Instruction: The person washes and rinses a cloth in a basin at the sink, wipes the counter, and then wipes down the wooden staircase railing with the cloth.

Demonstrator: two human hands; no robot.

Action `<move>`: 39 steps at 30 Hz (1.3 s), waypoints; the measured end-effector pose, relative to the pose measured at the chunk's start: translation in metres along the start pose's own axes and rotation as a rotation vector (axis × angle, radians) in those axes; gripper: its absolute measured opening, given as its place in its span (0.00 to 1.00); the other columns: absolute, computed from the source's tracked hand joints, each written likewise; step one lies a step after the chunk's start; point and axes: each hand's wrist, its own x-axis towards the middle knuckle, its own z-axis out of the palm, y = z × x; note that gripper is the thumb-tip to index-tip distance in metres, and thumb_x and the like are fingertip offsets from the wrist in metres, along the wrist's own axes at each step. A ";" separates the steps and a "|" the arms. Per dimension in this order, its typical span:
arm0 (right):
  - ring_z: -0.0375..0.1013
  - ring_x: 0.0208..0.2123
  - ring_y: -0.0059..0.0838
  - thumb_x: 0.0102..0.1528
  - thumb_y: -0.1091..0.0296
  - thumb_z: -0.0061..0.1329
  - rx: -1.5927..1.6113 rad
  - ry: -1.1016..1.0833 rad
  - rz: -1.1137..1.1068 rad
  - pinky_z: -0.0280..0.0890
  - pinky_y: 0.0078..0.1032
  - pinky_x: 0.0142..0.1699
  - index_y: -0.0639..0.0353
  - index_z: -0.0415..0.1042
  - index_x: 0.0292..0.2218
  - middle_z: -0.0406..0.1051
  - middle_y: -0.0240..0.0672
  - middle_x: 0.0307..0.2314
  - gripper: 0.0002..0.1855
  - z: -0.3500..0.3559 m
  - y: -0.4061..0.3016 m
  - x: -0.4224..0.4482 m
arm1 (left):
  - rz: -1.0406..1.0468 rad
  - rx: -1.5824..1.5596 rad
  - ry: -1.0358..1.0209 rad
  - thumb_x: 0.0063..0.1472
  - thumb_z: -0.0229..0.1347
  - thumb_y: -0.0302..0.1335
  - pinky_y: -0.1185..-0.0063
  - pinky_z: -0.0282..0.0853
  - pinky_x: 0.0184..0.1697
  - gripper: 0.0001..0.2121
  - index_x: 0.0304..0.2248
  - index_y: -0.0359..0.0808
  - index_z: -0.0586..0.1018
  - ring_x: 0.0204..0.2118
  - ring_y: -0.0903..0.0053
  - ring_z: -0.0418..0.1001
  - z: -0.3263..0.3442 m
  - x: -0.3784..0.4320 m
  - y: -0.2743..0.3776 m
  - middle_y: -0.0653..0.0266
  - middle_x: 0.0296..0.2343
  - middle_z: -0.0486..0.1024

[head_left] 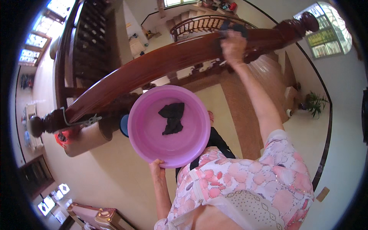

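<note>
My left hand [158, 167] grips the near rim of a pink plastic basin [133, 143], thumb over the edge. A crumpled dark cloth [173, 118] lies on the basin's bottom. Up at the right, my right hand [234, 46], blurred, presses a dark cloth [238, 28] onto the polished wooden handrail [161, 59] of a banister. The basin is held between my body and the rail. Part of the right-hand cloth is hidden under the fingers.
Wooden newel finials [310, 21] stand at both rail ends; a wire hanger [93, 120] hangs by the left one. Beyond the rail, a curved staircase [207, 24] drops to a lower floor. A blue container [124, 125] is behind the basin. A potted plant [314, 103] stands at right.
</note>
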 end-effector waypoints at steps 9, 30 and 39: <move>0.56 0.49 0.39 0.48 0.52 0.46 0.259 -0.123 -0.263 0.49 0.38 0.52 0.54 0.63 0.45 0.60 0.40 0.45 0.25 0.008 0.000 -0.001 | -0.100 0.085 -0.026 0.32 0.44 0.12 0.77 0.67 0.30 0.24 0.36 0.28 0.65 0.28 0.70 0.67 0.125 -0.022 -0.053 0.62 0.26 0.66; 0.59 0.46 0.37 0.46 0.64 0.47 0.171 0.069 -0.022 0.50 0.39 0.51 0.65 0.67 0.39 0.64 0.39 0.40 0.19 0.004 0.112 -0.015 | -0.115 0.338 -0.060 0.33 0.46 0.16 0.80 0.59 0.22 0.06 0.13 0.37 0.65 0.19 0.76 0.62 0.169 -0.019 -0.120 0.66 0.15 0.63; 0.65 0.36 0.39 0.49 0.64 0.42 0.072 0.191 -0.071 0.59 0.34 0.42 0.62 0.68 0.34 0.66 0.41 0.33 0.13 -0.012 0.231 -0.021 | -0.058 0.408 -0.146 0.33 0.46 0.13 0.80 0.61 0.24 0.15 0.27 0.32 0.67 0.21 0.76 0.64 0.184 -0.014 -0.125 0.67 0.21 0.65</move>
